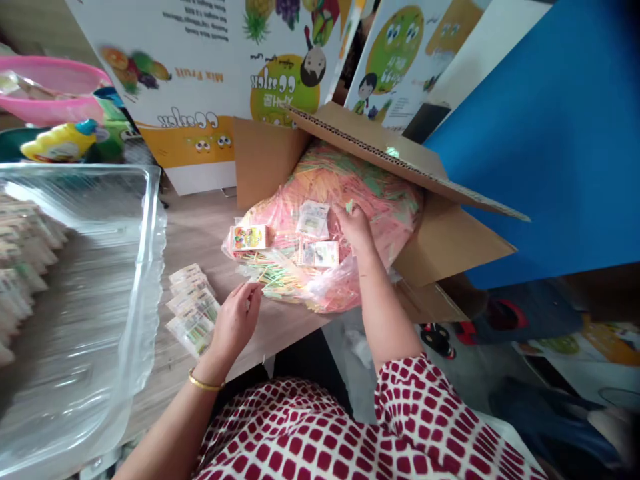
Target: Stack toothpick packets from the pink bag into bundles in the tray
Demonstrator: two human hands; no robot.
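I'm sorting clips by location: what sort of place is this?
Probably a small packing workspace, perhaps for sweets: a plastic bag of coloured sticks bulges from an open cardboard box, small packets crowd one side of a clear tray, and cartons printed with fruit stand behind.

Head view of a table [183,233]. At the left end, a clear tray [100,280] holds packets. At the right end, a cardboard box [433,247] lies open, its bag [320,177] of coloured sticks reaching the front edge; 2 sachets [313,220] and 1 printed carton [249,238] rest on it. The right hand [356,228] pinches green sticks [349,206]; the curled left hand [237,312] lies between the bag and an overlapping row of pouches [193,327].
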